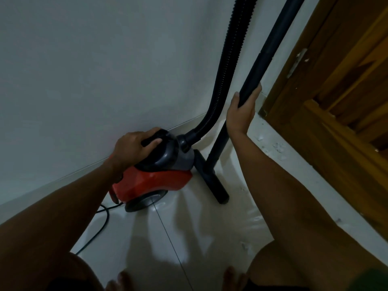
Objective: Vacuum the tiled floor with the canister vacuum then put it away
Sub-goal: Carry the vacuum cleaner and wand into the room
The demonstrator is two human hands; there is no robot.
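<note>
Your bare feet (126,280) stand on the tiled floor (168,238); your left hand (134,143) grips the canister vacuum (151,181) handle by the wall (84,70) — your right hand (241,114) holds its wand (266,53).

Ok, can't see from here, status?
Left hand grips canister vacuum handle. Right hand grips wand. Cord trails on floor.

Dim white wall (94,70), pale tiled floor (168,234), perhaps a wooden door (346,91).
</note>
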